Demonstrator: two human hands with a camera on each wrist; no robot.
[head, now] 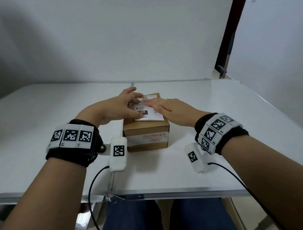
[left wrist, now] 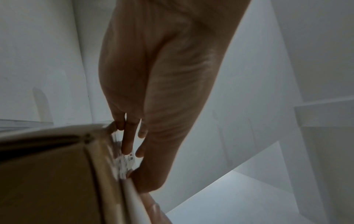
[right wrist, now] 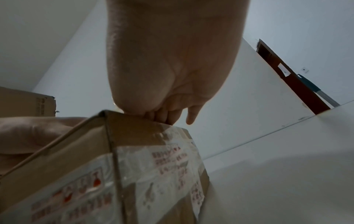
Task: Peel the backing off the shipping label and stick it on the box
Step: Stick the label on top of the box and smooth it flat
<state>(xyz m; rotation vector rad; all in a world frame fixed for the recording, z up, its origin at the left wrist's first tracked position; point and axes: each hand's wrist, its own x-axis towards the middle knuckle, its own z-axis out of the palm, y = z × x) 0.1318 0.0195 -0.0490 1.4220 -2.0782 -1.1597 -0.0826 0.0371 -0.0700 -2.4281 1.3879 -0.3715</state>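
Note:
A brown cardboard box (head: 146,132) taped with printed clear tape stands mid-table. The white shipping label (head: 148,113), with a barcode and a black "15H" block, lies flat on the box top. My left hand (head: 135,107) rests on the label's left part, with the thumb across its near edge and the fingers spread on its far end. My right hand (head: 153,104) lies flat on the label's right side, fingers straight and pointing left. In the left wrist view, fingers (left wrist: 127,145) press the label (left wrist: 124,163) on the box (left wrist: 47,174). The right wrist view shows my right hand (right wrist: 164,115) pressing on the box's (right wrist: 134,166) top edge.
The white folding table (head: 215,135) has a seam down its middle and a metal front edge. Black cables (head: 92,190) hang from the wrist cameras. A white wall stands behind, with a dark red door frame (head: 229,31) at the right. Another brown carton (right wrist: 25,103) shows at the far left.

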